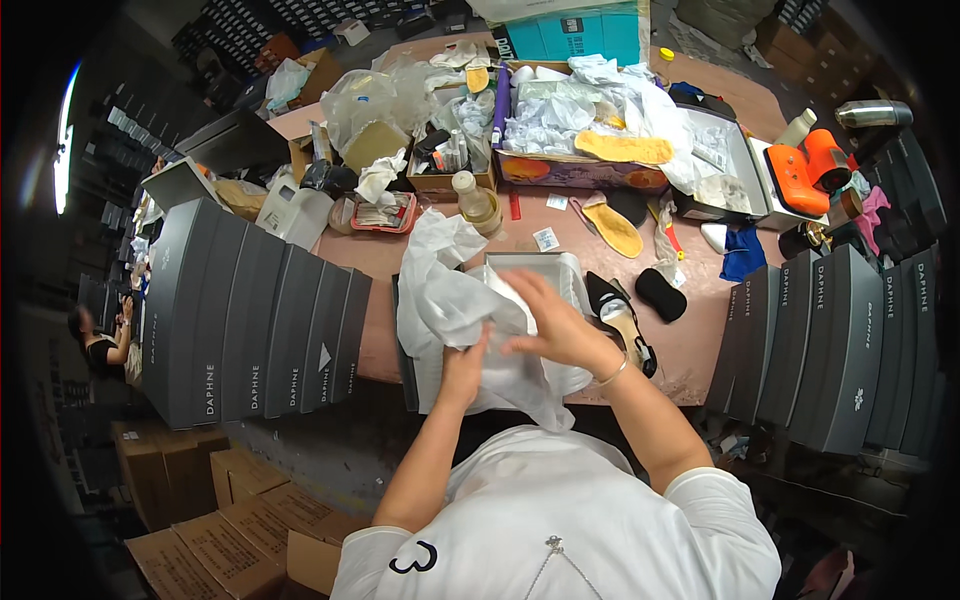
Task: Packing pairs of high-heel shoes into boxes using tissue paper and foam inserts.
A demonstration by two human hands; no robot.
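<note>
White tissue paper (440, 285) is bunched up over an open grey shoe box (407, 350) at the table's near edge. My left hand (465, 368) grips the paper from below, its thumb up and its other fingers partly hidden. To the right, my right hand (555, 320) is held with fingers apart beside a folded white part of the paper. The paper hides most of the box's inside. Just right of the box lies a black strappy shoe (622, 325) with a pale insole, next to a black oval pad (661, 295).
Grey shoe boxes stand in rows at the left (240, 310) and right (825, 340). Beyond the work area are a bottle (478, 205), a yellow insole (613, 230), a carton of crumpled paper (580, 172) and an orange tool (797, 180). Another person (105, 340) is at far left.
</note>
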